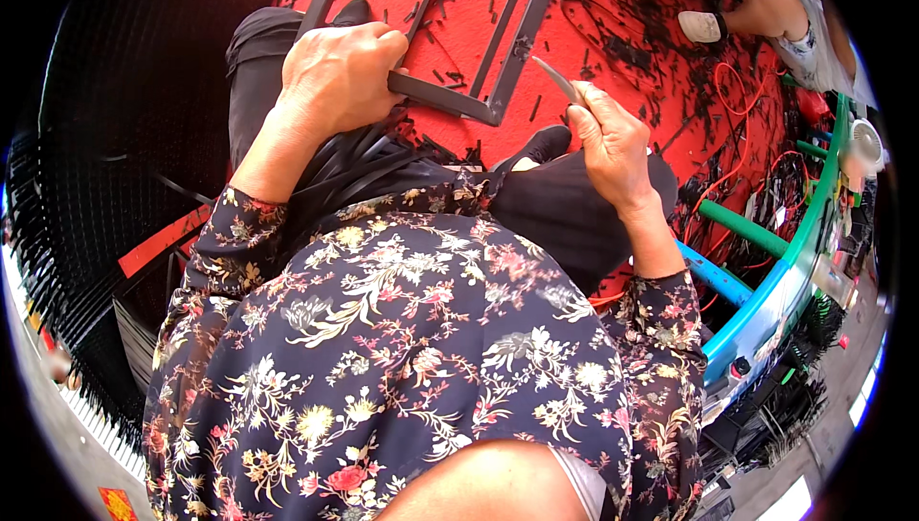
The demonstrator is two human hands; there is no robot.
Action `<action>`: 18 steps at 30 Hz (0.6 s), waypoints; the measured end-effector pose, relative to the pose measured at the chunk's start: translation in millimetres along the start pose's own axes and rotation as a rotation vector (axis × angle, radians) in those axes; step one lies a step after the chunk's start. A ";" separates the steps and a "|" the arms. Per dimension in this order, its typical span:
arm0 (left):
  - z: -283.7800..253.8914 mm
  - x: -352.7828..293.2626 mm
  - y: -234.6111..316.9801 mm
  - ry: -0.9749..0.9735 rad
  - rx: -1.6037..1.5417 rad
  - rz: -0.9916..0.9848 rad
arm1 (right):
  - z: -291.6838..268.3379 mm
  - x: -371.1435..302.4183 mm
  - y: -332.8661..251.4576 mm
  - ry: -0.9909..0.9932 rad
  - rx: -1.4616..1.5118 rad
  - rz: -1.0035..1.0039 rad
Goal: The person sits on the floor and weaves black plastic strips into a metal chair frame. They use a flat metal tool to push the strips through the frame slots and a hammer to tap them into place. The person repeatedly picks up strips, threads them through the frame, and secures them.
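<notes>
My left hand is closed around the near end of a dark frame, whose long straight bars run away from me over the red floor. In my right hand, just to the right of the frame's near corner, is a thin, slightly curved knife blade, pinched between thumb and fingers. The blade points up and left toward the frame's right bar, with a visible gap between them. Any handle is hidden inside the fingers. Black flat strips lie across my lap, below the left wrist.
Black offcuts litter the red floor. On my left stands a large dark stack with bristly edges. A curved blue and green tubular rack is at right, near an orange cord. Another person's white shoe shows upper right.
</notes>
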State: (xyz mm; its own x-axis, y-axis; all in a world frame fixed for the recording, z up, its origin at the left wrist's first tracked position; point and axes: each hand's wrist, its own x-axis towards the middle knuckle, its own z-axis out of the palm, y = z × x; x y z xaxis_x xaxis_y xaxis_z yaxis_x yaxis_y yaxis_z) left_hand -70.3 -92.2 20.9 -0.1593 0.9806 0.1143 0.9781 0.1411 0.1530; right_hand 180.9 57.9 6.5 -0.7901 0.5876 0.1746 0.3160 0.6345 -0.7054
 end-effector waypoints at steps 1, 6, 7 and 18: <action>0.1 0.1 0.6 -0.002 0.002 0.001 | -0.1 -0.3 -0.3 -0.006 0.008 0.017; 9.4 7.7 -10.5 -0.015 -0.015 0.015 | 12.0 6.9 6.7 0.017 -0.022 -0.010; 10.0 7.8 -10.8 -0.012 -0.013 0.016 | 12.7 7.0 6.8 0.024 -0.019 -0.016; 7.9 4.1 -12.7 -0.023 0.014 0.010 | 3.6 17.0 7.4 -0.036 -0.109 -0.206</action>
State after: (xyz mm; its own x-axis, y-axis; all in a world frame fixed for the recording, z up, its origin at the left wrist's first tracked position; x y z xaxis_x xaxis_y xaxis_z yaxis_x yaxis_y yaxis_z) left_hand -82.3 -88.9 11.7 -0.1463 0.9848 0.0931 0.9815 0.1328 0.1378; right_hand 167.9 70.8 1.7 -0.8613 0.4231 0.2813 0.1996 0.7910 -0.5783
